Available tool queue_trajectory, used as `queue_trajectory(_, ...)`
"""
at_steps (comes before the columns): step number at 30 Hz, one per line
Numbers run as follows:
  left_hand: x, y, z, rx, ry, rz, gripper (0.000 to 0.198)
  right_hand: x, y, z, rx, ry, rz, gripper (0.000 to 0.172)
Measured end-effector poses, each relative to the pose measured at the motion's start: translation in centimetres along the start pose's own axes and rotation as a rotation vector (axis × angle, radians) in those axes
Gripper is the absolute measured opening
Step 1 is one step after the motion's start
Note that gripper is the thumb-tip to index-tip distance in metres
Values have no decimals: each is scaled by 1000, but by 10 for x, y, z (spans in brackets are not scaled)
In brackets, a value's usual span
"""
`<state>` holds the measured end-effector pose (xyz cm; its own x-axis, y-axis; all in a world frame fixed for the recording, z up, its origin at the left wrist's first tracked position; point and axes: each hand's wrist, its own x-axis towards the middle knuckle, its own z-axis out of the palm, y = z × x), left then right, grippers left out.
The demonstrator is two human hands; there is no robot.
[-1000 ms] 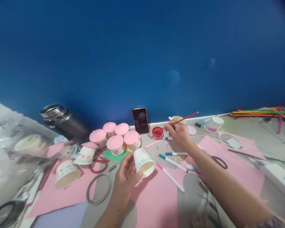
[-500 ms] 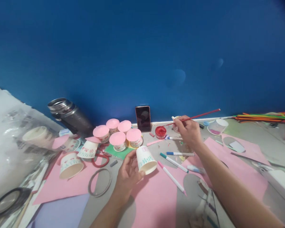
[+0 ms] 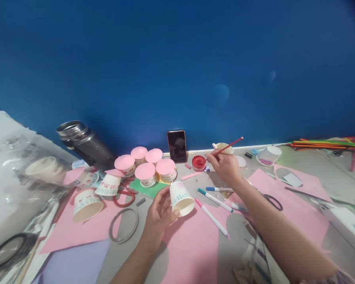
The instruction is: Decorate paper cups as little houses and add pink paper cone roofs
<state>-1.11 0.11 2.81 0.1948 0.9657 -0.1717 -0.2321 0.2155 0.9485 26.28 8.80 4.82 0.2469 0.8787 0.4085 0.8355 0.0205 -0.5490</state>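
Note:
My left hand (image 3: 161, 213) grips a white paper cup (image 3: 182, 199), tilted with its open mouth toward me and green zigzag lines drawn round it. In my right hand (image 3: 225, 167) is a thin red paintbrush (image 3: 232, 143), pinched between thumb and fingers. Its tip end is at the small pot of red paint (image 3: 198, 163), just left of my fingers. Behind that hand stands another paper cup (image 3: 224, 148). Left of the held cup, several decorated paper cups carry pink paper discs (image 3: 145, 171) on top.
A phone (image 3: 176, 146) leans on the blue wall. Markers (image 3: 215, 200) lie on the pink paper (image 3: 192, 248). A roll of tape (image 3: 123, 225), red-handled scissors (image 3: 124, 198) and a dark flask (image 3: 85, 144) are at left. Colourful pipe cleaners (image 3: 325, 144) lie at far right.
My right hand has moved left and slightly down with the brush, toward the paint pot, uncovering the cup behind it. My left hand still holds its cup in about the same place.

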Motion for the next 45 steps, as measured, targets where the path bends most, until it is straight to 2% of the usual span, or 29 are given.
queue_trajectory(10,1,-3,-4,-8,-8,-9,76,0,1,3,-12,-15,-23,39)
queue_trajectory(14,1,-3,-1,15,23,-10,76,0,1,1,5,-34,-20,40)
queue_trajectory(20,1,-8,5,192,99,105,83,1,2,0,65,8,3,37)
queue_trajectory(24,2,-9,3,143,87,69,83,2,-1,-8,116,63,27,41)
queue_trajectory(26,2,-7,1,71,59,32,80,4,-5,-17,209,141,71,42)
queue_trajectory(29,2,-5,-2,-15,8,8,76,5,-14,-31,555,187,198,44)
queue_trajectory(32,1,-3,-3,-55,11,31,75,3,-23,-39,926,76,268,48)
queue_trajectory(35,0,2,-3,-75,35,67,78,3,-32,-42,1164,-53,297,49)
queue_trajectory(41,0,11,-4,-116,27,142,76,-7,-50,-58,1262,-174,306,46)
queue_trajectory(43,-1,12,-2,-101,44,163,76,-22,-51,-66,1241,-162,297,40)
queue_trajectory(45,-2,11,0,-68,57,180,79,-42,-50,-75,1201,-83,277,32)
